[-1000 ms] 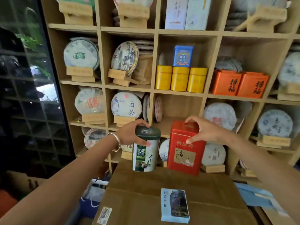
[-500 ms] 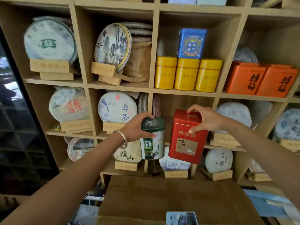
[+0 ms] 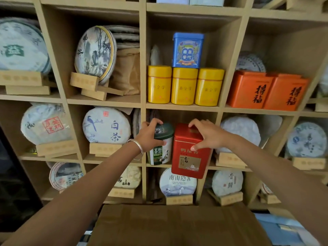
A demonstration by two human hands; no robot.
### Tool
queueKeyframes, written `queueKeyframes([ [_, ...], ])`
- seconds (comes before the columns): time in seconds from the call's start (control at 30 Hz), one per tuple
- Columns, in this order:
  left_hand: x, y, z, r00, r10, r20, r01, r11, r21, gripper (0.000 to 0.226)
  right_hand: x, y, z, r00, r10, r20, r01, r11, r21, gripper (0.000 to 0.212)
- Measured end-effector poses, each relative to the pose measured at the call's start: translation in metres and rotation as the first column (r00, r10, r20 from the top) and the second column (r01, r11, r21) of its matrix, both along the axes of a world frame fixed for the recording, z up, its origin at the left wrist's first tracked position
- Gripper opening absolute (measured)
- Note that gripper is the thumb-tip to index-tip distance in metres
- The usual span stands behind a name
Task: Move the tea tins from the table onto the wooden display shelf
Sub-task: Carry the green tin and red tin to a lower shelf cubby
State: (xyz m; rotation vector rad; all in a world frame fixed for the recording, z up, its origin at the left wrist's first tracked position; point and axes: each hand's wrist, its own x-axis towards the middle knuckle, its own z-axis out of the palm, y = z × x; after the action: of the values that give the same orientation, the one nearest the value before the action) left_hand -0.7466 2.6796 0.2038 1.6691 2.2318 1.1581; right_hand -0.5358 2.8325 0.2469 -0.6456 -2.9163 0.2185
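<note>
Tins in transit, two at once, both at the mouth of the middle cubby of the wooden display shelf (image 3: 181, 107), directly under the row of three yellow tins (image 3: 183, 86). The left hand (image 3: 150, 134) is curled over the dark green lid of the round green-and-white tin (image 3: 162, 151), fingers over the top rim and thumb on the front of the body; that tin's base looks level with the cubby floor, though whether it already rests there cannot be told. The right hand (image 3: 207, 134) clamps the red square tin (image 3: 190, 157) from above, fingers hooked over the far top edge and thumb pressed on the near face just below the lid; this tin hangs tilted, its lower edge below the front lip of the shelf board, so it is judged not yet set down. Handling, as judgement: both are probably thin sheet metal, rigid, light enough for a one-handed top grip, with glossy printed walls that could slip. A grip by the lid risks the lid lifting off the round tin; a hold lower on the body would be safer. The red tin's flat faces and corners give surer purchase. Hard to make out: the cubby's back and floor are mostly hidden behind hands and tins, and dark flat items (image 3: 152, 114) stand at its left wall, unidentified. The brown table (image 3: 177, 226) is cut off at the bottom, so any tins left on it are out of view.
</note>
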Motion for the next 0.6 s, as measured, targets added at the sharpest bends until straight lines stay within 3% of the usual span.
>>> queueKeyframes([
  [0.17,0.001,0.009,0.003,1.0,-0.007,-0.027,0.003,0.993,-0.114,0.081,-0.004,0.009,0.005,0.998,-0.009,0.066,0.007,0.999,0.035,0.086],
  [0.6,-0.012,0.045,0.0,0.999,-0.013,-0.047,-0.002,0.954,-0.301,0.087,-0.027,0.034,0.022,0.97,-0.058,0.237,0.082,0.992,-0.095,0.091],
])
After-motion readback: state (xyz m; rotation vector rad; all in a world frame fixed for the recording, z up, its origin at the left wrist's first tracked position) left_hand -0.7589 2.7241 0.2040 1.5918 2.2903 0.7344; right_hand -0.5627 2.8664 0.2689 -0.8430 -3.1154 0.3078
